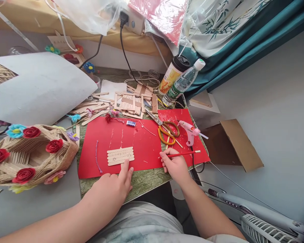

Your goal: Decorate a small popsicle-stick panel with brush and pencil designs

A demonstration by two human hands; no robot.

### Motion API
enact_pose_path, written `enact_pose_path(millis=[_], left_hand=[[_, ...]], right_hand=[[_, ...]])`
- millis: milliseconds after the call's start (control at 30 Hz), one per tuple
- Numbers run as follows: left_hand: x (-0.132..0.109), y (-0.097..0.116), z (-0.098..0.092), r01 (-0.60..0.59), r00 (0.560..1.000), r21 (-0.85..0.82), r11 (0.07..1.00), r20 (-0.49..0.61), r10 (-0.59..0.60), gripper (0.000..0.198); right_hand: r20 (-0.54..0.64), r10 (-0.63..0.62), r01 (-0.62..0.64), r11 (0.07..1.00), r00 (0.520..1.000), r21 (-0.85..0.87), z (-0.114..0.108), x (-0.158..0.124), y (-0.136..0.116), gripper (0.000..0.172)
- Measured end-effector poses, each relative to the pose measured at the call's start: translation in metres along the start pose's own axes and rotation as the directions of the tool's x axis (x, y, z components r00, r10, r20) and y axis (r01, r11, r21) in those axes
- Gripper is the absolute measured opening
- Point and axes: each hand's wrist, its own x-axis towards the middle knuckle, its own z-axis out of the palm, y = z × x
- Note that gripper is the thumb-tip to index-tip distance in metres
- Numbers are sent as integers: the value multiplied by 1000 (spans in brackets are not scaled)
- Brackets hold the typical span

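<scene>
A small panel of craft sticks [114, 157] lies on red paper [144, 145], with pencilled star shapes and faint marks across it. My left hand [114, 189] rests at its lower edge, index finger stretched onto the panel, the other fingers loosely bent, holding nothing. To the right, my right hand [174, 165] pinches a red pencil [184, 154], its metal-capped end pointing right. A small eraser [131, 123] sits above the panel. Left of the panel is a thin purple pipe cleaner [97, 157].
Scissors [164, 128] and a pink glue gun [190, 131] lie at right. Behind are craft sticks [131, 101], a water bottle [183, 82] and a lidded cup [172, 74]. A twine basket with red roses [63, 162] stands left. The table edge [152, 189] runs close in front.
</scene>
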Motion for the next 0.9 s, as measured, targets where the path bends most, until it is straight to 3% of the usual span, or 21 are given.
enact_pose_path(millis=[200,367,533,767,900], left_hand=[[-1,2,6,-6,999,13,1000,-45,6,54],[0,5,9,10,997,-6,1000,-72,-11,54],[0,5,10,-1,997,14,1000,-72,2,53],[-2,5,13,25,995,-5,1000,-93,-25,53],[-1,4,11,5,996,24,1000,-93,-2,52]], right_hand=[[-35,-104,98,986,994,-132,1,1,11,40],[-7,-126,122,976,992,-183,1,2,7,39],[2,-225,217,938,974,-269,0,3,4,39],[-32,-29,29,1000,999,8,1,1,7,43],[-47,-13,14,1000,999,21,-3,1,7,43]])
